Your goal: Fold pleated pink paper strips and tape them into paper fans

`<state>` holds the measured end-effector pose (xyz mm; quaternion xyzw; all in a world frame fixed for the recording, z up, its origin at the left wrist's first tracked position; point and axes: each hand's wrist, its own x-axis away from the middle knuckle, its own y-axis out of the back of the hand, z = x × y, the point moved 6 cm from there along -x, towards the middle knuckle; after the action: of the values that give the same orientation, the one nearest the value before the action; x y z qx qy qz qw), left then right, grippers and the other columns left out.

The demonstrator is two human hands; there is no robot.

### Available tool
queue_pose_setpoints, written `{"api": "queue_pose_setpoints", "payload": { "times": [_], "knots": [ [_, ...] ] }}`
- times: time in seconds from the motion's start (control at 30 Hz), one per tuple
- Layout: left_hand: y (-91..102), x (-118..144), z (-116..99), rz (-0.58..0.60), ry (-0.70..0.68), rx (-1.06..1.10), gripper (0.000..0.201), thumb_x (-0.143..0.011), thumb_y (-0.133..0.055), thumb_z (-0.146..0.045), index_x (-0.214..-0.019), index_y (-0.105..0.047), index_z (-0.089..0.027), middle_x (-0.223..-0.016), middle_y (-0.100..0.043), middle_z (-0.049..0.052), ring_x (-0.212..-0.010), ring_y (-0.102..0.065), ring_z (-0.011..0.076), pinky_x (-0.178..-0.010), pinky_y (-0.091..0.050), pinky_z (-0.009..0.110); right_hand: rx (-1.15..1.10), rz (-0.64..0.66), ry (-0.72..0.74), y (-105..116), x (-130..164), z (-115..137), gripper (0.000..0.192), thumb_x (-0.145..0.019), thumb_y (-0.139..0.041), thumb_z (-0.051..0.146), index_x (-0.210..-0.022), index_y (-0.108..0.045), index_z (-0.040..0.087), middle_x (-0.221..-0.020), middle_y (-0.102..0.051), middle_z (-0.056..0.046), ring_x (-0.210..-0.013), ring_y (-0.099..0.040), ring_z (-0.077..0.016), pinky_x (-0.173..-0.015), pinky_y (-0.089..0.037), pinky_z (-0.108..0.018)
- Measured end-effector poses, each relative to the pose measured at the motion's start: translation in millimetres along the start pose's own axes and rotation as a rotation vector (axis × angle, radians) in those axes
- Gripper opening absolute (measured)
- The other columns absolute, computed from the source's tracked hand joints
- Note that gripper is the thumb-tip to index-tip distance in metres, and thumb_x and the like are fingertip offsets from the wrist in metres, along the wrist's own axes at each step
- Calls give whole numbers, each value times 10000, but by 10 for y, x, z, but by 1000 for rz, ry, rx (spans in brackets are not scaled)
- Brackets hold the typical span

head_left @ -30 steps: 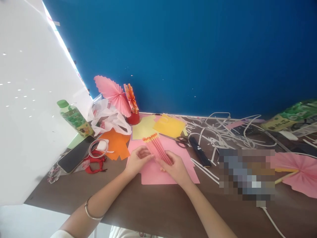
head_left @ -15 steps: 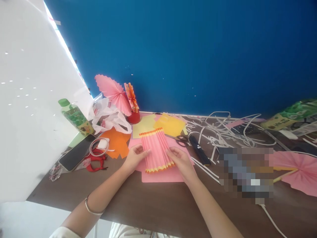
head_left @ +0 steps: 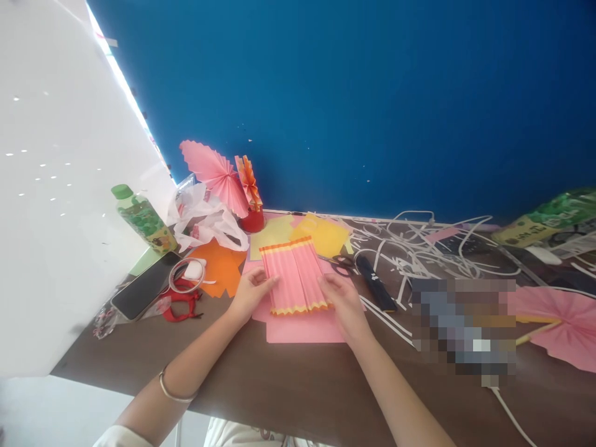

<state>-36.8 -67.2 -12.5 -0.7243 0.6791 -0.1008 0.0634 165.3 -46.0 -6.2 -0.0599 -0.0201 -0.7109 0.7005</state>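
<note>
A pleated pink paper (head_left: 295,276) with orange and yellow bands along its top and bottom edges is held between my two hands. My left hand (head_left: 251,292) pinches its left edge, thumb lying over the front. At the right edge, my right hand (head_left: 342,304) grips the folds, the fingertips partly behind the paper. Flat pink sheets (head_left: 302,332) lie on the table beneath it. Just behind are a pale yellow sheet (head_left: 272,236) and a deeper yellow one (head_left: 326,233). Scissors (head_left: 343,265) rest to the right of the pleated paper.
On the left lie a phone (head_left: 144,288), a tape roll (head_left: 186,275), orange paper (head_left: 221,270) and a tilted green-capped bottle (head_left: 144,217). Folded pink fans (head_left: 214,177) stand behind a plastic bag (head_left: 209,223). White cables (head_left: 419,248) and a dark pouch (head_left: 376,285) occupy the right.
The pleated paper has been spread wider, its top edge now slanting up to the right. My right hand has shifted slightly to the right; both hands keep hold.
</note>
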Motion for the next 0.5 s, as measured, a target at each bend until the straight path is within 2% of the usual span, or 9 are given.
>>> {"api": "queue_pose_setpoints", "payload": {
  "times": [0.13, 0.23, 0.3, 0.37, 0.43, 0.5],
  "knots": [
    [-123, 41, 1, 56, 29, 22, 388, -669, -703, -335, -999, -614, -152, -1077, -651, 107, -999, -609, 246, -876, -490, 396, 40, 140, 50, -205, 97, 33, 336, -662, -675, 466, -826, -615, 180, -819, -646, -51, -815, -605, -203, -731, -474, -292],
    [-130, 68, -33, 19, 22, -36, 373, -655, -714, -332, -963, -628, -141, -1057, -658, 112, -979, -617, 250, -863, -496, 393, 81, 206, 55, -272, 133, 56, 362, -678, -648, 488, -854, -627, 173, -813, -649, -57, -799, -605, -208, -712, -476, -293],
    [-93, 77, -34, -19, 36, -66, 365, -654, -712, -344, -941, -634, -132, -1039, -661, 119, -956, -623, 258, -842, -503, 400, 100, 180, 44, -232, 119, 53, 335, -667, -658, 481, -782, -627, 168, -746, -634, -42, -738, -592, -194, -656, -465, -272],
    [-45, 74, -26, -48, 44, -51, 382, -656, -707, -359, -952, -631, -128, -1036, -659, 125, -952, -622, 266, -831, -505, 409, 83, 102, 38, -138, 82, 38, 307, -663, -667, 466, -703, -608, 168, -685, -607, -18, -680, -567, -168, -610, -441, -250],
    [0, 64, -18, -75, 39, -14, 410, -655, -706, -365, -980, -623, -130, -1039, -656, 124, -960, -617, 269, -830, -504, 412, 48, 14, 34, -42, 44, 18, 300, -662, -671, 458, -678, -595, 168, -658, -590, -1, -647, -545, -147, -591, -422, -238],
    [32, 55, -10, -100, 31, 10, 421, -652, -709, -364, -992, -618, -133, -1039, -653, 122, -962, -614, 268, -829, -503, 408, 28, -17, 23, -3, 24, 1, 306, -653, -678, 461, -684, -599, 167, -658, -590, 0, -638, -540, -141, -590, -421, -238]
  ]
}}
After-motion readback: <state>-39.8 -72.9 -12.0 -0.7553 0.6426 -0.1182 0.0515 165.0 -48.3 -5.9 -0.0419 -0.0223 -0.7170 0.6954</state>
